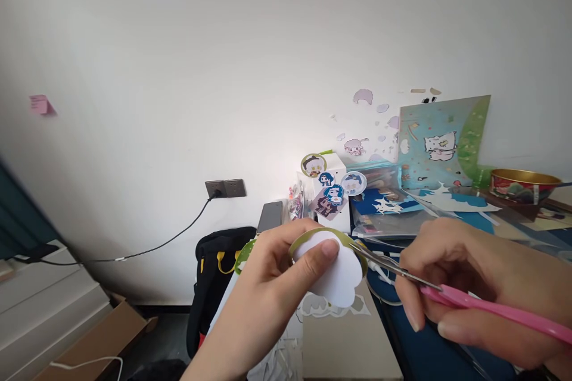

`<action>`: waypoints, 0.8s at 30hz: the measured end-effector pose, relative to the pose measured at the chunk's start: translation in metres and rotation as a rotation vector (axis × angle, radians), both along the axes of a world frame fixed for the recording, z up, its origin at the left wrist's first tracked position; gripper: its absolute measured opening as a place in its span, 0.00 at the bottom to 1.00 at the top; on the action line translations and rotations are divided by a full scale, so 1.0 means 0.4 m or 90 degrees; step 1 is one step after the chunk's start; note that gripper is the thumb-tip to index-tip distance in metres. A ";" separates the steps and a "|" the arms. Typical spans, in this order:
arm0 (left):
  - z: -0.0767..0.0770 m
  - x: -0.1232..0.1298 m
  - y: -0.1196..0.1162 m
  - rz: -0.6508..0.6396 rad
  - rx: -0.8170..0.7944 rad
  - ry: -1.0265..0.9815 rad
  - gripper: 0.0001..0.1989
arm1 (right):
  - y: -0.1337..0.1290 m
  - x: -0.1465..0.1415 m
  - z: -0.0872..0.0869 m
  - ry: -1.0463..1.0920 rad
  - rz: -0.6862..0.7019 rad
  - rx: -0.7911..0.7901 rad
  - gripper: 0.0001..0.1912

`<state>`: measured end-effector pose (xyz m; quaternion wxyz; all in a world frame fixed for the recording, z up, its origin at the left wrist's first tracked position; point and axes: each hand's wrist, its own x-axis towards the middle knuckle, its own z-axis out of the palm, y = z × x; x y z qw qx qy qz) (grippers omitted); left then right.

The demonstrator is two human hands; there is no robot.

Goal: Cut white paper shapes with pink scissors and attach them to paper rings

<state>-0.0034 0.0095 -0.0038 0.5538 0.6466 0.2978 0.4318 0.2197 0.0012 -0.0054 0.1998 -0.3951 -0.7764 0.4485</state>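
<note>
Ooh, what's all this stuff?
Scissors: one, pink and silver, right hand
Cut paper: one, white and green, left hand
Character cutouts: several, multicoloured, on white carton
Phone: one, dark, behind left hand
Sockets: two, dark, wall
Backpack: one, black, below sockets
Cable: one, black, at sockets
Sticky note: one, pink, left wall
Wall decorations: several, purplish, wall
Picture sheet: one, blue and green, right
Bowl: one, red and gold, right
Cardboard box: one, brown, lower left
Left hand: one, bare, centre
Right hand: one, bare, right
</note>
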 end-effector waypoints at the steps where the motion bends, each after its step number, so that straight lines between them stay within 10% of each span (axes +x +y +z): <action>1: -0.001 0.000 0.001 0.001 0.002 0.004 0.12 | 0.003 0.001 0.000 0.000 0.012 -0.007 0.07; 24: -0.002 -0.006 0.012 -0.020 -0.070 0.074 0.13 | 0.017 -0.010 0.005 -0.027 0.055 -0.017 0.08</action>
